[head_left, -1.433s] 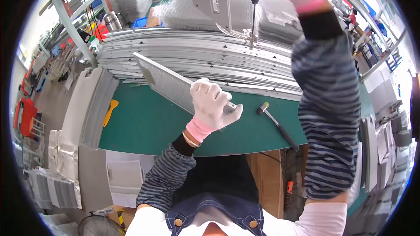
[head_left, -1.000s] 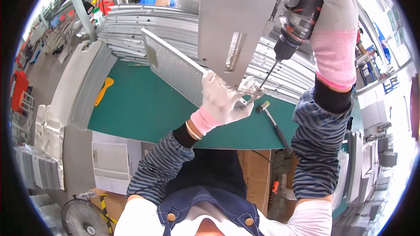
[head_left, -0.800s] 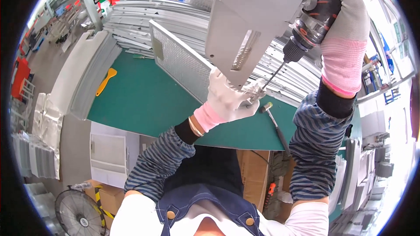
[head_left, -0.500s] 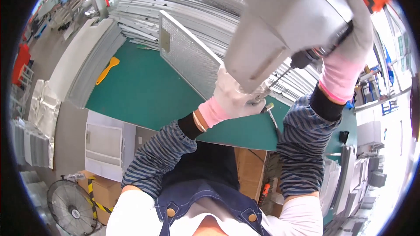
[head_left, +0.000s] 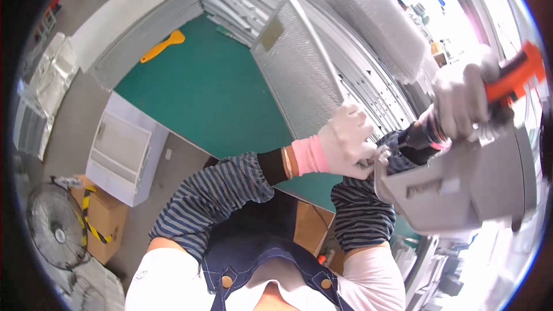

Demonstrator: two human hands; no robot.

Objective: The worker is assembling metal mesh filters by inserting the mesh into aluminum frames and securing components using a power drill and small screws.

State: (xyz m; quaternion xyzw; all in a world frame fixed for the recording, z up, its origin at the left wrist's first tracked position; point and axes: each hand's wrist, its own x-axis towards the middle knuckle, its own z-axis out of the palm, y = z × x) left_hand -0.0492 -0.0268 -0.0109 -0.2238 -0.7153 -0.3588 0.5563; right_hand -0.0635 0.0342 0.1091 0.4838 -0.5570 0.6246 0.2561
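Left hand (head_left: 345,144) grips mesh panel (head_left: 296,75); right hand (head_left: 461,101) grips drill (head_left: 510,83).

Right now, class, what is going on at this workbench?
A person in white gloves and striped sleeves works over a green mat. The left hand grips the lower corner of a grey mesh panel, tilted up on edge. The right hand holds an orange-handled power tool above a grey metal housing. A yellow scraper lies on the mat, beside stacked panels.
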